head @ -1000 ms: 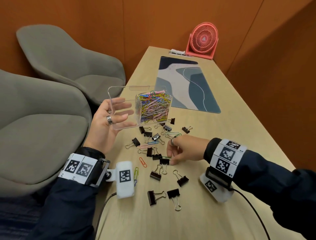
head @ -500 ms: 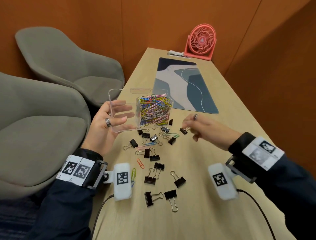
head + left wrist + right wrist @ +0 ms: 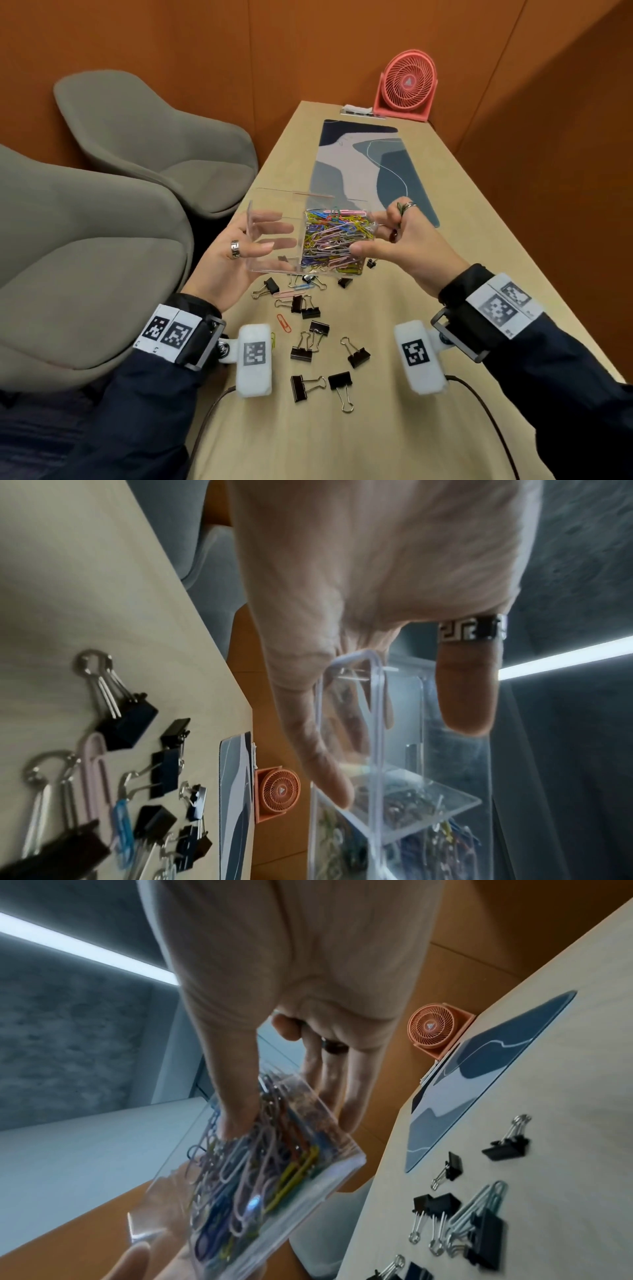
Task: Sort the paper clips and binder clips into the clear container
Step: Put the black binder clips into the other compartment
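Over table, left hand and right hand clasp clear container; only wrist views catch ceiling light

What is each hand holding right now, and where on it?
Both hold the clear container: the left hand holds its left end; the right hand grips the end filled with paper clips, thumb on the near wall.

We wear dark navy sleeves, tag-printed white wristbands, cabled white cameras, a patterned ring on our left hand.
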